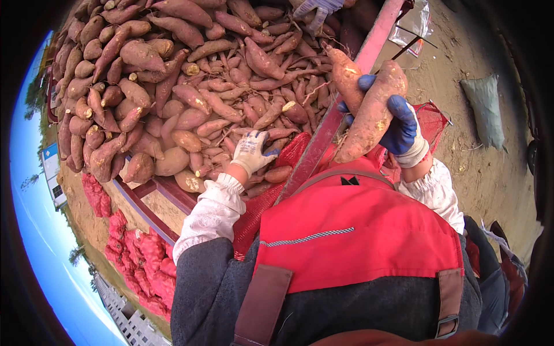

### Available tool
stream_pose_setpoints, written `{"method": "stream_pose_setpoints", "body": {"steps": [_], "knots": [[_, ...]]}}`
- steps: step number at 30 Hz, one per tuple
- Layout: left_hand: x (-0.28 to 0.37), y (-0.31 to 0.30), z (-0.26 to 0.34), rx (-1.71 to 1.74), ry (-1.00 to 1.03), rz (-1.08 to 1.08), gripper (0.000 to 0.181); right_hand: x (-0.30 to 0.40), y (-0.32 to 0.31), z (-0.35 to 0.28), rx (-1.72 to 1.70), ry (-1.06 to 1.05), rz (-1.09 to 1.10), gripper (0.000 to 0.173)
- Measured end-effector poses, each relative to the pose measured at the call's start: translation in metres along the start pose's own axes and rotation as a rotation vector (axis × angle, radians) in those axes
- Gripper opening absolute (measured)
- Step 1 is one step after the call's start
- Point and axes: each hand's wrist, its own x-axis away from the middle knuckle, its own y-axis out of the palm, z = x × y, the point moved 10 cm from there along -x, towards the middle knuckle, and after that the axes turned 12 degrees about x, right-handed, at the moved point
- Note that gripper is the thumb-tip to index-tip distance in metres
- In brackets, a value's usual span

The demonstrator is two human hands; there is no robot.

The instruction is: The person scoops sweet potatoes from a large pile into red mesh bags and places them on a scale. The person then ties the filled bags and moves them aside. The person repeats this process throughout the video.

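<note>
Two large sweet potatoes (pixel 375 110) are gripped in my right hand (pixel 400 125), which wears a blue-coated white glove, above the metal rail at the edge of the heap. My left hand (pixel 253 153), gloved in the same kind, rests with fingers spread on small sweet potatoes (pixel 277 174) at the near side of the heap; whether it pinches one is hidden. A red mesh sack (pixel 259 216) lies just beside it, against the rail. More red mesh (pixel 426 125) hangs under and beyond my right hand. The heap of sweet potatoes (pixel 186 104) fills the upper left.
A painted metal rail (pixel 318 142) runs diagonally along the heap. Another person's gloved hand (pixel 320 9) reaches in at the top. Filled red mesh sacks (pixel 145 264) stand on the ground at lower left. A pale sack (pixel 487 112) and a clear plastic bag (pixel 413 28) lie on the right.
</note>
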Motion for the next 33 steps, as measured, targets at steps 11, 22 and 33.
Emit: {"method": "stream_pose_setpoints", "body": {"steps": [11,22,33], "knots": [[0.059,0.224,-0.059,-0.082,-0.359,-0.451,0.056,0.268,-0.319,0.031,0.861,0.848,1.062,0.051],[0.121,0.119,-0.026,0.186,-0.189,0.094,0.063,-0.12,0.024,0.003,1.382,-0.006,-0.002,0.045],[0.081,0.159,-0.026,0.286,-0.292,-0.092,0.066,-0.293,-0.038,0.149,2.221,0.269,0.159,0.078]]}}
